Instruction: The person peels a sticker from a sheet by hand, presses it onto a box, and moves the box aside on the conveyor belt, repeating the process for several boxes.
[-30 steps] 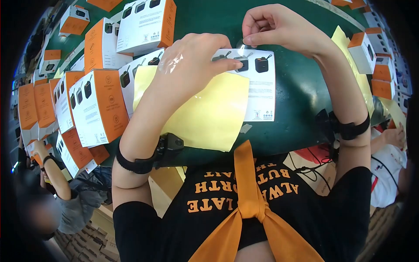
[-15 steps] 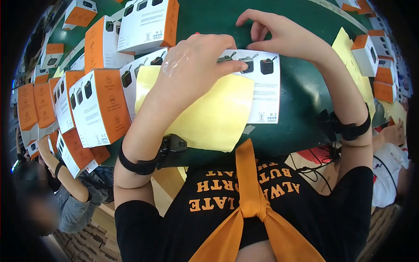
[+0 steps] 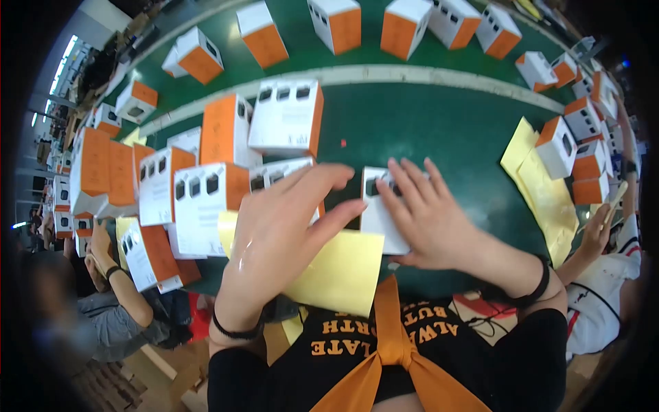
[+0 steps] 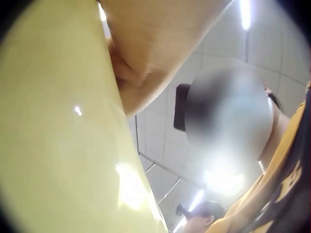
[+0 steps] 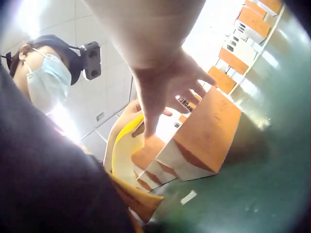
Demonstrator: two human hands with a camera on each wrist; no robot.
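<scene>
A white-and-orange box (image 3: 383, 225) lies on the green table before the body; its orange side (image 5: 209, 131) faces the right wrist view. My right hand (image 3: 432, 218) rests on its printed white face with fingers spread. Left of the box, my left hand (image 3: 285, 230) holds a glossy yellow sheet (image 3: 343, 271), its thumb and index finger curved and apart near the box edge. The sheet (image 4: 63, 126) hangs bent beside that hand; its other fingers are mostly hidden. Clear film sticks to the back of my left hand.
Similar boxes (image 3: 206, 196) crowd the left, and more (image 3: 264, 41) line the far strip. Yellow sheets (image 3: 542, 196) and boxes (image 3: 557, 147) stand at the right. A white scrap (image 5: 188, 196) lies beside the box. Other people sit at both sides.
My right hand has come down from beyond the box onto its face, fingers spreading. My left thumb and index finger have moved off the box. The head view has tilted up.
</scene>
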